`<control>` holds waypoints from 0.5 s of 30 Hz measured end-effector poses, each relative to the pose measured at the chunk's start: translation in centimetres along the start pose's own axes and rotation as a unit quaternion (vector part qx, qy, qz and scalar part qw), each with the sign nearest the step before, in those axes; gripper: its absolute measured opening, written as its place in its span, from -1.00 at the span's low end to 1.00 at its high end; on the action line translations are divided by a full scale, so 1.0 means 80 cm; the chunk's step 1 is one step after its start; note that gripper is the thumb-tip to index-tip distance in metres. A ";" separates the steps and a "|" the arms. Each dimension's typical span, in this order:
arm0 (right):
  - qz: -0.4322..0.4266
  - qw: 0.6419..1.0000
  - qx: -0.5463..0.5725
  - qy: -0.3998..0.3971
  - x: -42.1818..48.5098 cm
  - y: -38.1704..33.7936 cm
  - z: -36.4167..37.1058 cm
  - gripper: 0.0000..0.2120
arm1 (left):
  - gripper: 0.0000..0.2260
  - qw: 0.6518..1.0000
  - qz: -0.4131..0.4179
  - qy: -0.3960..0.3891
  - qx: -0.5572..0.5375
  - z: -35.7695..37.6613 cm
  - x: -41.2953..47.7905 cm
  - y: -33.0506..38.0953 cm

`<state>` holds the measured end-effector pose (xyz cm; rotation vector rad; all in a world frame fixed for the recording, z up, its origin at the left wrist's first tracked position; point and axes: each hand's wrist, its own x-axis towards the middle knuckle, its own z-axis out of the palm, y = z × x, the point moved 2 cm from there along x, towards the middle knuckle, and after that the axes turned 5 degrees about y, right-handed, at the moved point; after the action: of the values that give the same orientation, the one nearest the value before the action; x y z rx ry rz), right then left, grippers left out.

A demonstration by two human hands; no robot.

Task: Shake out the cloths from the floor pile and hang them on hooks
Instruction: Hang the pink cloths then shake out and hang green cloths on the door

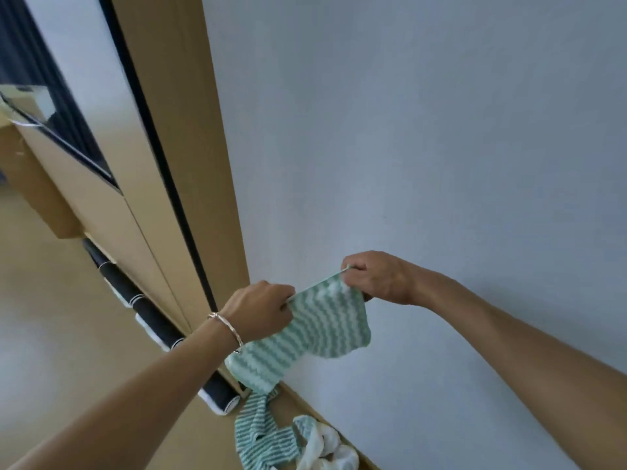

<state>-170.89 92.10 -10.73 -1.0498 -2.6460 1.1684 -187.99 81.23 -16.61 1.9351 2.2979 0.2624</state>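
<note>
- We hold one green-and-white striped cloth [315, 330] up in front of the pale wall [424, 130], well above the wall's foot. Its top edge runs taut between our two hands and the rest hangs loose below.
- Our left hand [261, 308], with a bracelet [225, 329] on its wrist, has its fingers curled in. It pinches the corner of the top edge that lies toward the wall's left border.
- Our right hand [376, 278] pinches the other corner, a little higher against the wall. A thin strand shows at its fingertips; it may be a hanging loop, but we cannot tell.
- We judge the two-corner hold is there for the shake. With the top edge stretched, a snap of the wrists should open the cloth flat instead of leaving it bunched.
- The floor pile [288, 439] lies at the wall's foot, against the skirting: another striped cloth and some crumpled white ones. The held cloth's lower end hangs just above it, so several cloths are not yet hung.
- No hook shows on the stretch of wall in view, so we would have to find one before hanging.
- A wooden door frame [190, 164] borders the wall on its left, and dark rolls [152, 320] lie along the floor there, left of the wall's foot.
</note>
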 end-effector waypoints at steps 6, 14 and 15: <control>0.054 0.983 0.109 0.141 -0.080 0.010 -0.012 -0.80 | -0.76 0.987 0.098 0.124 -0.013 -0.031 0.004 0.027; 0.223 0.949 0.032 0.221 -0.223 0.031 -0.001 -0.76 | -0.74 0.946 0.320 0.036 0.027 -0.036 0.014 0.140; 0.252 0.945 0.022 0.205 -0.247 0.035 0.000 -0.77 | -0.77 0.947 0.320 -0.003 0.024 -0.032 0.010 0.159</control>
<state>-154.21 81.39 -8.65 -1.8012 -2.0809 0.9240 -176.44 83.98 -11.38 2.6440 1.6040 0.2554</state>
